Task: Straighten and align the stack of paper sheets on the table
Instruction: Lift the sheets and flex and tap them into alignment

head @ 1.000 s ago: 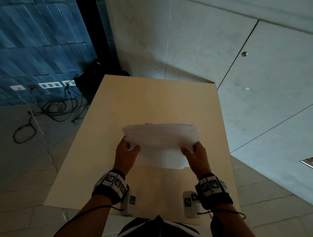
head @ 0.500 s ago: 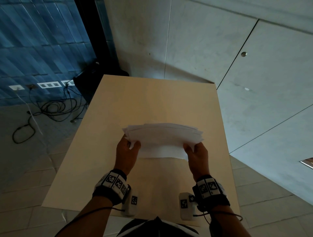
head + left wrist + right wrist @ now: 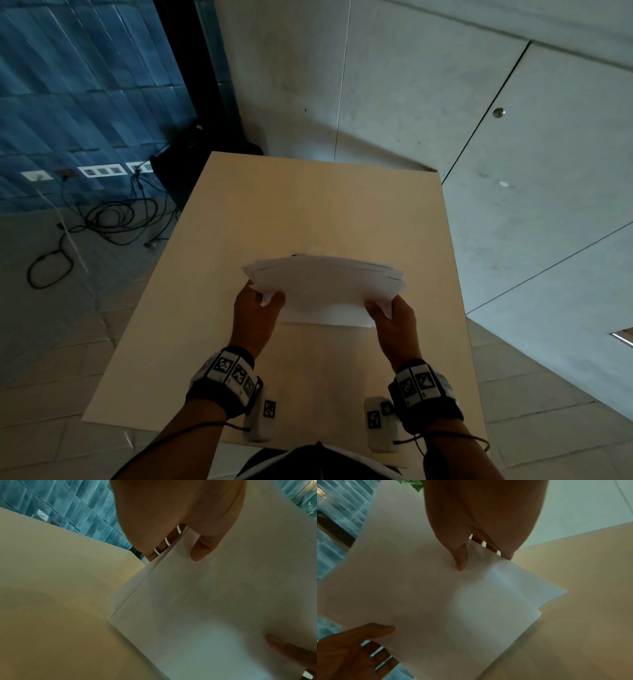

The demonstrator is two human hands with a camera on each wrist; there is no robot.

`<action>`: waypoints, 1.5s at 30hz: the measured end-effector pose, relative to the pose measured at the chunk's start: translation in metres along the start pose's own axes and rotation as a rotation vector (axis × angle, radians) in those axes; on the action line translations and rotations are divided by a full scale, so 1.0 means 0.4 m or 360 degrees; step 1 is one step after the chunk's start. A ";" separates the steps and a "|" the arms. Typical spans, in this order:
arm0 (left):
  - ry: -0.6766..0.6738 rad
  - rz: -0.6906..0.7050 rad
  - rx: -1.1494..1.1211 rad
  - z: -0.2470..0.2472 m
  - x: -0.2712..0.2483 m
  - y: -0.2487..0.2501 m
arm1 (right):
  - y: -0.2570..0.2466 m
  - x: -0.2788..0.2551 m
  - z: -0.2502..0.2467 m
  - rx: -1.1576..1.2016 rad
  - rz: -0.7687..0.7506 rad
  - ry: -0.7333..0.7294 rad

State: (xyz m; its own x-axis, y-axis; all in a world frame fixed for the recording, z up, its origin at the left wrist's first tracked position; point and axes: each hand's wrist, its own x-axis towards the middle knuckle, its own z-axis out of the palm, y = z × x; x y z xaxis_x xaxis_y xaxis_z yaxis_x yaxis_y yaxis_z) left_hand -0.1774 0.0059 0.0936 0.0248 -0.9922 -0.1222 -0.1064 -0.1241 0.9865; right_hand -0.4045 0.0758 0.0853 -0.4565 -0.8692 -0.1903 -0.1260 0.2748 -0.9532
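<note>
Both hands' grip clamps the paper stack over a beige table; concrete wall behind.

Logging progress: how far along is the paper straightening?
Done: sheets gathered into one stack of paper. In hand: left hand and right hand grip its sides, lower edge down at the table. Left: top edges fan unevenly; squaring and laying flat remain.

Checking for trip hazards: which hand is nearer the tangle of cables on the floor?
Left. The left hand grips the paper stack on the side toward the cables; the right hand grips the stack's opposite side.
</note>
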 end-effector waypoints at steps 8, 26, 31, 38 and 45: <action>-0.0035 -0.0045 0.0042 0.003 0.013 -0.018 | 0.007 0.020 0.007 -0.0063 0.0012 -0.0033; -0.0079 -0.0130 0.0229 0.021 0.015 -0.043 | 0.061 0.019 0.037 -0.0044 0.0368 -0.0130; -0.0005 -0.0053 0.0195 0.028 0.009 -0.014 | 0.051 0.018 0.031 0.0065 0.0336 -0.0050; 0.0061 -0.0011 0.0096 0.010 0.006 0.019 | -0.001 0.002 -0.022 -0.0118 -0.0012 -0.0098; 0.0083 -0.0021 -0.0014 0.016 0.009 0.037 | -0.004 0.015 -0.024 -0.0147 -0.0062 -0.0211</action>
State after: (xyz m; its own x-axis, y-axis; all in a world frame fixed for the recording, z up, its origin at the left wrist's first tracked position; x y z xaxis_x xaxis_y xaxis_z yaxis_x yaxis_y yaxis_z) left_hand -0.1854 0.0003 0.1070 0.0779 -0.9885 -0.1295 -0.0971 -0.1368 0.9858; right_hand -0.4154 0.0741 0.0880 -0.3303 -0.9247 -0.1890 -0.2246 0.2715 -0.9358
